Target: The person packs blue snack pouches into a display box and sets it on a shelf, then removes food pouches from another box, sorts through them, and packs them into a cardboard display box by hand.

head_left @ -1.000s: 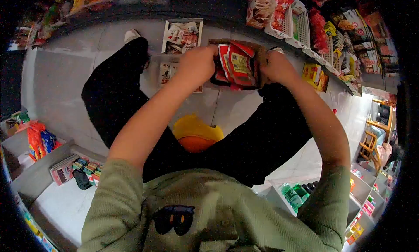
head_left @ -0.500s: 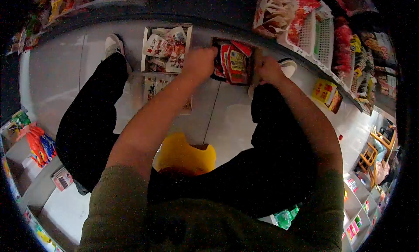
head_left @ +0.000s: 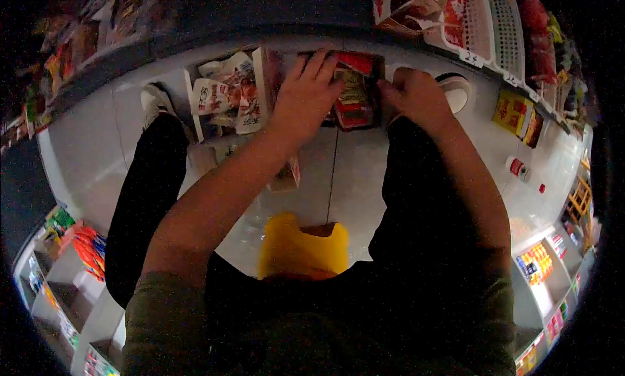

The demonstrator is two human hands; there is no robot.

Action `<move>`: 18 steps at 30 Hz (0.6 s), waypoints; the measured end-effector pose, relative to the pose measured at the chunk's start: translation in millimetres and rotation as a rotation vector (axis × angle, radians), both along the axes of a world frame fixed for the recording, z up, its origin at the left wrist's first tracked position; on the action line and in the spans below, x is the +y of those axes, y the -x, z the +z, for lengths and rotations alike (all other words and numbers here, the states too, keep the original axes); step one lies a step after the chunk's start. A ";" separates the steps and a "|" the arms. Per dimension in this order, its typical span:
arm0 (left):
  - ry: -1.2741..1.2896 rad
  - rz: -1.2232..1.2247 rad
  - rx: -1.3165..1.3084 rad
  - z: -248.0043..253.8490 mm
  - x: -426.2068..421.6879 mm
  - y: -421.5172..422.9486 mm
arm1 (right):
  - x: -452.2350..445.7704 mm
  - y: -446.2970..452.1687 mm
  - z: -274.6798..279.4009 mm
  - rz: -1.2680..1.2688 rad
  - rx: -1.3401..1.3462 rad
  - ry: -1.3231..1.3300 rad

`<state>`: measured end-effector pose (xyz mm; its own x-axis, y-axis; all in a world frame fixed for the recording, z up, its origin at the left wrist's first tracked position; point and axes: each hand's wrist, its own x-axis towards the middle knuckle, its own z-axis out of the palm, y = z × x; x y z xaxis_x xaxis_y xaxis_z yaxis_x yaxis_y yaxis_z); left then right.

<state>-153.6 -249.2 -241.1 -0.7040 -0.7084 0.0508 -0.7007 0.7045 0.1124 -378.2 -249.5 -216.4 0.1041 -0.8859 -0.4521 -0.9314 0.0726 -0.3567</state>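
Observation:
A dark open box (head_left: pixel 373 119) holding red and yellow snack packets (head_left: pixel 355 97) sits on the floor in front of me. My left hand (head_left: pixel 307 96) lies over the box's left side, fingers spread and pointing away from me. At the right side, my right hand (head_left: pixel 416 96) is curled, its thumb against the box's edge; its fingertips are partly hidden. Left of my left hand stands a white box (head_left: pixel 262 83) full of white and red packets (head_left: pixel 228 93). Nearer me, another box (head_left: pixel 286 175) is partly covered by my left forearm.
A yellow stool (head_left: pixel 303 251) stands between my legs. Shelving with a white basket (head_left: pixel 504 24) runs along the far side. On the right floor lie a yellow pack (head_left: pixel 514 114) and a small white and red bottle (head_left: pixel 517 168). My shoes (head_left: pixel 156 99) flank the boxes.
My left hand has gone from a closed grip on the box's left edge to spread fingers over it. My right hand stays curled at the right edge. The whole view has shifted slightly.

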 end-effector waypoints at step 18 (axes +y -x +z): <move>-0.095 -0.347 0.245 20.5 -48.8 0.5 | -7.5 1.1 20.8 -0.162 -0.467 0.131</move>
<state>-154.1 -298.1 -220.6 -0.8765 -0.4414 0.1920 -0.3685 0.8720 0.3221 -379.3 -257.0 -195.7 0.1251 -0.9534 -0.2746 -0.6507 0.1301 -0.7481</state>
